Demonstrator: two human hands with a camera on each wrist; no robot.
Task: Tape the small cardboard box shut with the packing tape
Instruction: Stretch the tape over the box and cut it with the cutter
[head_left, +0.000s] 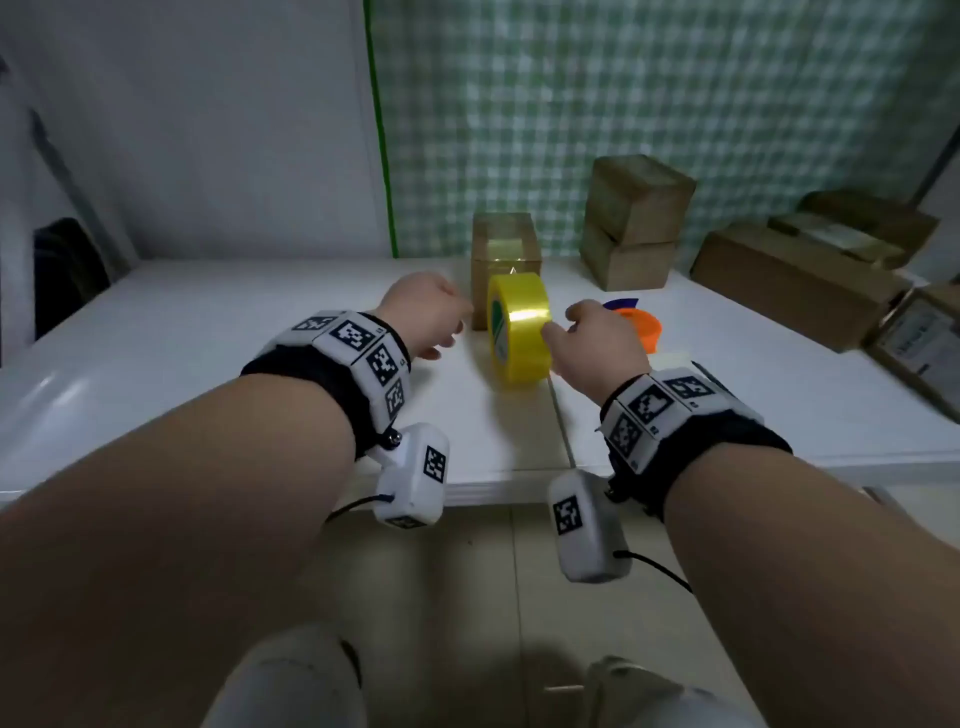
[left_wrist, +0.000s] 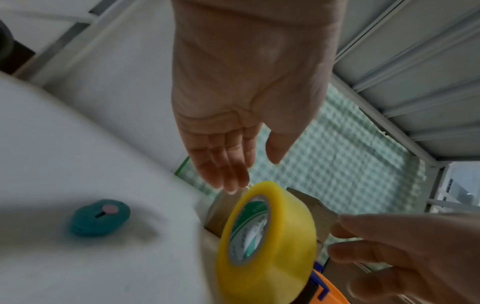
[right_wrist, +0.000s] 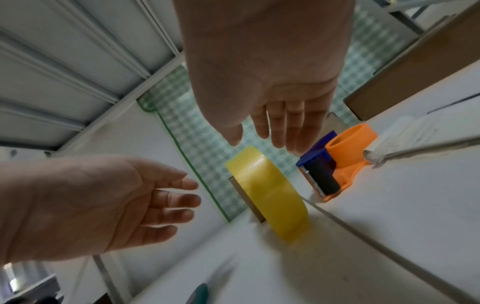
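A yellow packing tape roll (head_left: 519, 327) stands on its edge on the white table (head_left: 260, 338), just in front of the small cardboard box (head_left: 504, 249). A shiny yellowish tape strip lies across the box top. My left hand (head_left: 431, 322) hovers at the roll's left with straight fingers and holds nothing. My right hand (head_left: 576, 332) is at the roll's right, fingers relaxed, one fingertip at or almost at the roll's rim. In the left wrist view the left hand (left_wrist: 249, 164) reaches toward the roll (left_wrist: 267, 242). In the right wrist view the right hand (right_wrist: 257, 133) is spread above the roll (right_wrist: 270, 197).
An orange and blue tape dispenser (head_left: 644, 325) lies right of the roll, behind my right hand. Two stacked boxes (head_left: 634, 228) stand at the back, larger cartons (head_left: 795, 280) at the right. A teal cutter (left_wrist: 100, 217) lies on the table to the left.
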